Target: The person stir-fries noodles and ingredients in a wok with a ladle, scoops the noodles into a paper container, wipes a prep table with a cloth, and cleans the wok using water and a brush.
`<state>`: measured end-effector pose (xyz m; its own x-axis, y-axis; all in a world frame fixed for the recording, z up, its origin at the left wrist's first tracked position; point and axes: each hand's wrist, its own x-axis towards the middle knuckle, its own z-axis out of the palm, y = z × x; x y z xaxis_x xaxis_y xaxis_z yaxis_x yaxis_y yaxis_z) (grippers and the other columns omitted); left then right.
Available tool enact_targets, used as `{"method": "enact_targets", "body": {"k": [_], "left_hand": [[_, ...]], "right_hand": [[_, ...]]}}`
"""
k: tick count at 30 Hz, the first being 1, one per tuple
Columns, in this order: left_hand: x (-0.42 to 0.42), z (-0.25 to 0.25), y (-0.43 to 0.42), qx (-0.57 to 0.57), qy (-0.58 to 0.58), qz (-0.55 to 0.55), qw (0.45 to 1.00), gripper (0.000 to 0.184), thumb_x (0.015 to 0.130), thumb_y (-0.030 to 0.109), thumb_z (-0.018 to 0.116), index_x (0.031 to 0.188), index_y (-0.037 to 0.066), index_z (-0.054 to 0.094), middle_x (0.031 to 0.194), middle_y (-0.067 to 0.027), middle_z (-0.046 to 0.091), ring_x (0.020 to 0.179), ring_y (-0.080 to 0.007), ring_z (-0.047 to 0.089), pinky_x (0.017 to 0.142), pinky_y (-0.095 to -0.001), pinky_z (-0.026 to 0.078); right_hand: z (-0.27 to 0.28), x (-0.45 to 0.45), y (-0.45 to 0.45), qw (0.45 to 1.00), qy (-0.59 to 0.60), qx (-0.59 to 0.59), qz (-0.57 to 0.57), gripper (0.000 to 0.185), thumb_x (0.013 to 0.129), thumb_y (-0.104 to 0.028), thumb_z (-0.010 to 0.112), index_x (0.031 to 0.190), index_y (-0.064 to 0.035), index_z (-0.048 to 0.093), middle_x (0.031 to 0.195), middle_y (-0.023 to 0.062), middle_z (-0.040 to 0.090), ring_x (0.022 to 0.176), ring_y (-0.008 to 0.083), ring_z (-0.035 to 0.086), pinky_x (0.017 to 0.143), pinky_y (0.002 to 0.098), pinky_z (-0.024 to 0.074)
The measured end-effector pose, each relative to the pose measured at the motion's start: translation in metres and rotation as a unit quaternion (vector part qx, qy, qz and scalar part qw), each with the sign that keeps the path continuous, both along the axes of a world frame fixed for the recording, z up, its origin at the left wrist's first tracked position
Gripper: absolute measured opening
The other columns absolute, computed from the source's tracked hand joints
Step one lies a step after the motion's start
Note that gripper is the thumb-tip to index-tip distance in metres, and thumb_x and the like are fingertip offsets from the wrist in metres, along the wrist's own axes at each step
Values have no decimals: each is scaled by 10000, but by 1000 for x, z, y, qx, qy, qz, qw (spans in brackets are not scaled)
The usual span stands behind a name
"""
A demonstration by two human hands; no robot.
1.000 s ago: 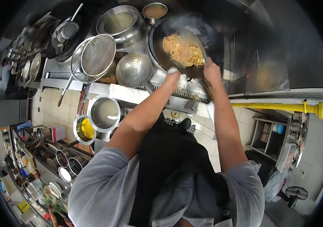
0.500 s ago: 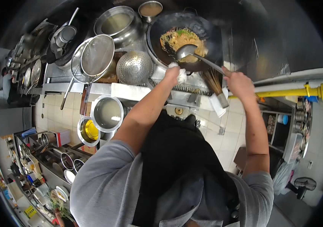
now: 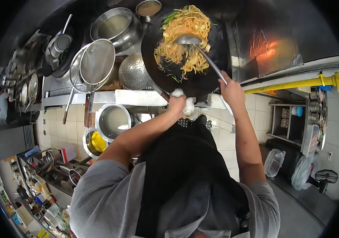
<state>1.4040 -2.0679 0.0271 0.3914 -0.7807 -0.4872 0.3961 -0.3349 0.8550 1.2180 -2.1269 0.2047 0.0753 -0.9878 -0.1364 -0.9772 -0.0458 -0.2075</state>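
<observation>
My left hand [image 3: 177, 105] is closed round a white cloth [image 3: 189, 107] at the near edge of the black wok [image 3: 215, 81]. The wok's grip itself is hidden under the cloth and fingers. In my right hand [image 3: 232, 92] is the long handle of a metal ladle [image 3: 187, 39], its bowl pressed among the noodles [image 3: 193, 23]. The noodles, with bits of green, are spread up the wok's far side, and some fall toward its middle.
Left of the wok are a perforated skimmer [image 3: 133, 71], mesh strainers [image 3: 97, 61] and a large pot [image 3: 115, 25]. A pot of pale liquid [image 3: 113, 119] stands nearer. A yellow pipe [image 3: 288, 85] runs along the right, and an orange glow shows on the metal wall [image 3: 270, 51].
The wok has come nearer and tilted, and the noodles have been thrown up its far side. My left hand has drawn back toward me. An orange glow now shows at right.
</observation>
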Motion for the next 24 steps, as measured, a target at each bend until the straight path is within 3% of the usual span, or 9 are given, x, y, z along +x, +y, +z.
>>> {"method": "enact_targets", "body": {"k": [3,8,11,12,15,17,19,21,24], "left_hand": [[11,-27,-58,79,202,-58,974,133,888,111,580,922,-16,595,861,-91,603,709,-194,599,580,-398,481],[5,98,-59,52,259,2,965,133,978,71,430,1000,-9,534,887,-141,626,649,-286,644,519,-456,548],[11,70,-78,87,267,-42,959,131,977,72,437,981,-8,541,839,-125,628,617,-267,641,493,-460,542],[12,55,-86,70,239,-15,968,126,973,90,468,969,-3,553,804,-117,632,627,-263,650,504,-462,549],[11,-44,-65,71,126,-64,987,146,956,82,501,1036,-15,573,889,-127,654,699,-260,675,568,-444,572],[-2,1,-2,21,113,-28,993,181,891,60,564,993,-78,620,916,-128,663,792,-223,671,680,-337,534],[-4,1,14,30,95,-10,995,185,894,45,569,1031,-67,624,953,-130,674,822,-234,680,680,-353,552],[4,64,-15,55,190,-8,980,205,934,51,526,1086,-66,598,946,-159,670,788,-269,687,654,-435,590],[15,10,-99,41,282,-28,958,156,988,103,454,1044,-5,550,843,-144,641,658,-288,651,545,-463,561]], "right_hand": [[11,-17,13,999,-4,-10,33,392,950,-355,565,1324,-237,590,920,216,698,870,433,670,779,519,540],[71,-24,19,990,34,41,131,370,939,-317,576,1256,-137,646,981,239,676,961,413,642,844,521,501],[60,-7,-1,989,30,84,119,375,965,-344,526,1281,-168,627,1127,208,662,1052,390,632,930,509,484],[34,-5,-10,992,25,25,120,365,965,-337,526,1279,-183,629,1098,197,677,1032,391,643,904,510,500],[13,21,-12,998,47,26,17,352,969,-332,519,1276,-200,630,1059,181,694,972,379,669,860,497,526],[11,10,1,999,33,24,-10,351,965,-328,531,1280,-205,627,1015,189,699,920,393,676,815,500,537],[10,-15,10,994,-100,-52,1,362,952,-349,579,1270,-190,640,1011,239,678,929,419,656,830,490,529],[24,-32,12,988,-138,-63,23,363,949,-339,587,1272,-183,639,1012,250,671,933,426,650,830,491,523],[35,-17,2,987,-145,-67,20,369,946,-333,592,1274,-169,637,1013,262,662,944,438,640,836,495,514]]}}
